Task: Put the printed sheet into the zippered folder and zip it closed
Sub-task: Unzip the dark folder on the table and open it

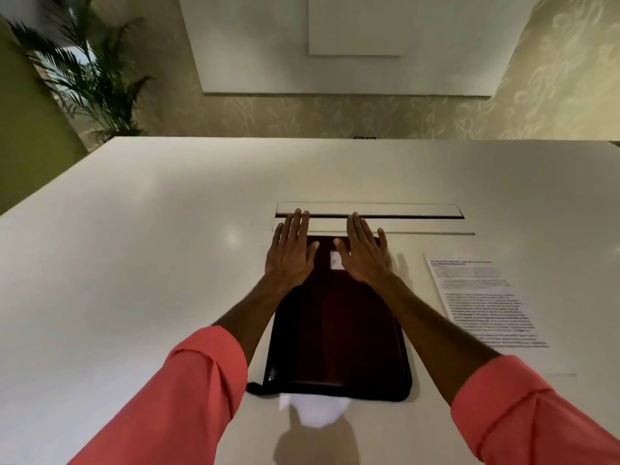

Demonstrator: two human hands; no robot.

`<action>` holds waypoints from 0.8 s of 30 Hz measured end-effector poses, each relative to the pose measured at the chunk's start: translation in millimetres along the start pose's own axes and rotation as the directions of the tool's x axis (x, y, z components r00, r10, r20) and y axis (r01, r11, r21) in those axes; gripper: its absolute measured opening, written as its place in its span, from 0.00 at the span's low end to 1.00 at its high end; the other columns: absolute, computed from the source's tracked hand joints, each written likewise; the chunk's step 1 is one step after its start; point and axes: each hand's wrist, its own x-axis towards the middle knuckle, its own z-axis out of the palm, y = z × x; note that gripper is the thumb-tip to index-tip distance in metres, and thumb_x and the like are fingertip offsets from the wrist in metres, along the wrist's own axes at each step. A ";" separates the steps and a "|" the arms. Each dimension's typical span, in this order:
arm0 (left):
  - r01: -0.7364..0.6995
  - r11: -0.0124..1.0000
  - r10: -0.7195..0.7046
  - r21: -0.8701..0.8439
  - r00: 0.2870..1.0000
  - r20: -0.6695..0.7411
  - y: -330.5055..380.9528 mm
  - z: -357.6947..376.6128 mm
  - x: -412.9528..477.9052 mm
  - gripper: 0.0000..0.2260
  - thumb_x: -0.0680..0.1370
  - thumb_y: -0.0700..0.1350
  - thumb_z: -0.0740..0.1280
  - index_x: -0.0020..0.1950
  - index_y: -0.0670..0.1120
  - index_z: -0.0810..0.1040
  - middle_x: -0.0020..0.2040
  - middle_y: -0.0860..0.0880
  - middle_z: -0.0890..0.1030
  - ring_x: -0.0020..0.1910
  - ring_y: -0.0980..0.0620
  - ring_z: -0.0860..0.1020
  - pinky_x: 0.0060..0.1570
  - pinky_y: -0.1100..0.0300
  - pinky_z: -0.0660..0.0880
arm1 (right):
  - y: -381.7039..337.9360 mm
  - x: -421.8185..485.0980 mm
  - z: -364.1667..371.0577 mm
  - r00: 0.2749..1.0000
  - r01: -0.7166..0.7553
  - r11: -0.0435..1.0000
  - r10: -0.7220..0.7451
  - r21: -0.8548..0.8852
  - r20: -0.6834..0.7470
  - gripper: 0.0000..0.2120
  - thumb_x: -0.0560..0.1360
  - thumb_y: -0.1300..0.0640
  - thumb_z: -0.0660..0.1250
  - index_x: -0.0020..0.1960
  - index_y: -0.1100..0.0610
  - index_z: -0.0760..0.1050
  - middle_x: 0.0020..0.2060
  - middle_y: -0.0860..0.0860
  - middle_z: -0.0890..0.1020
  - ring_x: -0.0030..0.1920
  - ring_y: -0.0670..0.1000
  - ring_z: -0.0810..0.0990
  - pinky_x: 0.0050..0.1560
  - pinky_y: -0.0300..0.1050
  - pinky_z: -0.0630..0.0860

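The white table (167, 229) carries everything, and near the middle of its near edge lies the dark zippered folder (339, 337), closed as far as can be seen, its long axis running from the near edge toward the far one. Its zipper pull (254, 386) trails off the near left corner. The printed sheet (483, 302) lies flat on the table just beside the folder's right edge, lined up roughly the same way, toward the table's right edge. Both hands rest palm down on the folder's far end, fingers spread flat and holding nothing. The right hand (364, 258) is clearly the nearer to the sheet, which lies to its right and a little toward the near edge; the left hand (290, 255) sits by the folder's left edge, on the zipper pull's side, so it looks better placed to open the folder.
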 end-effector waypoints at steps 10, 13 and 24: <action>0.051 0.993 -0.020 -0.108 0.963 0.268 -20.0 25.9 -27.1 0.32 0.89 0.59 0.49 0.88 0.44 0.46 0.89 0.44 0.50 0.88 0.47 0.46 0.87 0.50 0.45 | -2.1 -6.0 41.6 0.993 0.067 0.998 -0.067 0.002 0.095 0.33 0.87 0.37 0.47 0.86 0.54 0.54 0.87 0.52 0.48 0.86 0.54 0.49 0.84 0.64 0.46; 0.129 0.976 -0.079 -0.174 0.959 0.271 -17.2 26.0 -24.8 0.31 0.90 0.57 0.48 0.88 0.43 0.47 0.89 0.44 0.50 0.88 0.48 0.46 0.85 0.54 0.43 | -8.4 2.6 49.7 0.990 0.120 0.992 -0.121 0.025 0.068 0.29 0.88 0.41 0.51 0.84 0.54 0.61 0.86 0.52 0.53 0.85 0.55 0.55 0.84 0.63 0.51; 0.308 0.901 -0.227 -0.306 0.935 0.273 -28.1 48.2 -1.8 0.33 0.89 0.60 0.49 0.88 0.42 0.48 0.89 0.44 0.48 0.88 0.47 0.45 0.87 0.48 0.46 | -33.0 66.3 55.0 0.977 0.205 0.968 -0.211 0.142 0.030 0.21 0.83 0.58 0.62 0.75 0.53 0.73 0.68 0.53 0.77 0.69 0.56 0.75 0.68 0.61 0.70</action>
